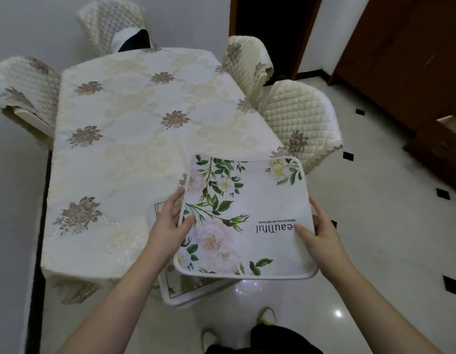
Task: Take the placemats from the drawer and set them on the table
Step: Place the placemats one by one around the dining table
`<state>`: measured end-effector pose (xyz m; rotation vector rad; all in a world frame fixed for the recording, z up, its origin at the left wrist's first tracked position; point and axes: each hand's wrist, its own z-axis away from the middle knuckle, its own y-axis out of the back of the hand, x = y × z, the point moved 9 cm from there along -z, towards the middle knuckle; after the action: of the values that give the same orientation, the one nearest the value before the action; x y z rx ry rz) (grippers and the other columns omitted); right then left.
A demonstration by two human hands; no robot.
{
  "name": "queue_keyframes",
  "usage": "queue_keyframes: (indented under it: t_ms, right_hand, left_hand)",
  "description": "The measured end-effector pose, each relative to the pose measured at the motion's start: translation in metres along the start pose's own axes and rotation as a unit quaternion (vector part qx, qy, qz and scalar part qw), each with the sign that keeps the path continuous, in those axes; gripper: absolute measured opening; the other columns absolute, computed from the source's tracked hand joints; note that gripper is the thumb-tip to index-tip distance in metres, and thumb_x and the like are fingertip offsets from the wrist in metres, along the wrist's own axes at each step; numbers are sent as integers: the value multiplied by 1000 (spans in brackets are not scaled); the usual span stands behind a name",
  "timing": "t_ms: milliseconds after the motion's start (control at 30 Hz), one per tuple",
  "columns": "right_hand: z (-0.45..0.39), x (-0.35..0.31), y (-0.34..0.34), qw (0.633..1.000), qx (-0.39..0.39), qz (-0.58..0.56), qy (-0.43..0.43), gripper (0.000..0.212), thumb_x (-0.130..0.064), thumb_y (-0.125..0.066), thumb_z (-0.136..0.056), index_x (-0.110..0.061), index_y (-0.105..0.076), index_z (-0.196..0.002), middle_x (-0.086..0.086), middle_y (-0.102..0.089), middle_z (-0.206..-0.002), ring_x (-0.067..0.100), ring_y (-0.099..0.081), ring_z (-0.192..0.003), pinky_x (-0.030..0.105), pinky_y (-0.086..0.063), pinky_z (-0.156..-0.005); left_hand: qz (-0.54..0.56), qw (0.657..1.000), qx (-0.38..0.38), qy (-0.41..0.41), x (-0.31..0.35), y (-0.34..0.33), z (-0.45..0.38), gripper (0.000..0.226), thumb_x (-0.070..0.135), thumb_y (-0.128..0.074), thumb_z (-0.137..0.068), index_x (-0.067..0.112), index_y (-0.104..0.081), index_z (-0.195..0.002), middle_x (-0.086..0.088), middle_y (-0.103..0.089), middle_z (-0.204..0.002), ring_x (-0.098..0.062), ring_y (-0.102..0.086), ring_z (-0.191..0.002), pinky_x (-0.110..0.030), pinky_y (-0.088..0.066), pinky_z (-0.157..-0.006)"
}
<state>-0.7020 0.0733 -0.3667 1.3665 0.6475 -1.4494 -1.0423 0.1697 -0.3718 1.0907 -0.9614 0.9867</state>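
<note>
The flowery placemat (247, 218) sits low and right of the middle of the frame, and its words read upside down: "eauTIful" and "THE MOOD WILL BE VERY GOOD". The left hand (168, 223) pinches its left edge and the right hand (321, 231) pinches its right edge, over the table (134, 139) corner. The cloth above it is bare, with 4 chairs (298, 118) close around.

Both hands (168, 226) (321, 231) forward, fingers curled, pinching.

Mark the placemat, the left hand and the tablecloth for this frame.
placemat (249, 218): head view, its printed centre.
left hand (168, 226): head view, back of the hand, gripping the mat's left edge.
tablecloth (124, 118): head view, bare patterned top.
</note>
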Motion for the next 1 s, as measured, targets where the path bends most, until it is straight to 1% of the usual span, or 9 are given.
queue_keyframes:
  t_ms: [100, 267, 333, 433, 533, 633, 700, 800, 1000]
  right_hand:
    - [12, 6, 29, 999, 40, -31, -7, 71, -3, -63, -90, -43, -37, -142, -8, -70, -104, 13, -70, -96, 42, -56, -87]
    - [27, 11, 68, 996, 75, -52, -2, 72, -3, -64, -90, -43, -37, -144, -4, -70, -107, 18, -70, -97, 43, -56, -85]
    - [32, 13, 84, 994, 87, -59, -2, 72, -3, -63, -90, -40, -36, -145, -2, -70, -105, 20, -70, -95, 42, -57, -83]
    - [41, 20, 112, 992, 101, -73, 2, 70, -2, -63, -90, -40, -36, -144, 6, -69, -109, 22, -70, -95, 43, -57, -81]
    - [52, 28, 145, 989, 117, -90, 4, 69, -2, -63, -90, -43, -39, -139, 5, -69, -111, 21, -70, -97, 37, -58, -77]
    - [65, 39, 186, 985, 136, -104, 1, 69, -1, -63, -90, -45, -40, -137, 2, -69, -110, 19, -70, -97, 36, -57, -78]
    - [74, 51, 217, 982, 151, -118, -9, 69, -1, -63, -89, -45, -41, -138, 2, -70, -108, 21, -71, -95, 41, -57, -80]
    - [88, 68, 266, 976, 170, -135, -26, 71, -1, -64, -89, -39, -38, -143, 3, -72, -105, 24, -71, -93, 47, -57, -82]
    - [104, 88, 347, 968, 186, -165, -40, 62, -3, -66, -89, -35, -45, -138, 4, -75, -100, 27, -73, -89, 46, -59, -77]
  left_hand:
    - [23, 999, -36, 2, 12, -23, -6, 59, 12, -61, -97, 38, -39, -145, 4, -76, -107, -18, -75, -93, -52, -58, -86]
    - [44, 995, -91, 17, 30, -66, -8, 65, 11, -61, -97, 42, -35, -148, 0, -77, -107, -27, -75, -92, -56, -58, -83]
    - [49, 994, -100, 20, 37, -83, -9, 66, 7, -60, -96, 39, -35, -149, 1, -76, -108, -25, -75, -91, -52, -59, -81]
    - [68, 990, -121, 17, 52, -113, -3, 61, 4, -59, -96, 35, -41, -145, 0, -74, -115, -19, -75, -93, -37, -62, -74]
    - [59, 989, -134, 2, 71, -147, 9, 55, 7, -60, -97, 36, -43, -141, 3, -73, -114, -16, -75, -92, -27, -60, -67]
    - [31, 988, -151, -16, 88, -190, 21, 52, 11, -62, -97, 35, -45, -140, 0, -73, -113, -21, -74, -94, -41, -62, -74]
    - [12, 987, -160, -28, 100, -219, 30, 51, 12, -62, -97, 36, -47, -138, 0, -73, -113, -21, -75, -92, -49, -62, -75]
    - [-16, 983, -176, -48, 118, -266, 43, 51, 13, -63, -96, 38, -47, -137, 2, -73, -114, -19, -74, -92, -50, -62, -75]
    - [-20, 978, -194, -76, 140, -346, 66, 57, 10, -63, -95, 45, -44, -135, 3, -73, -115, -20, -74, -96, -47, -61, -79]
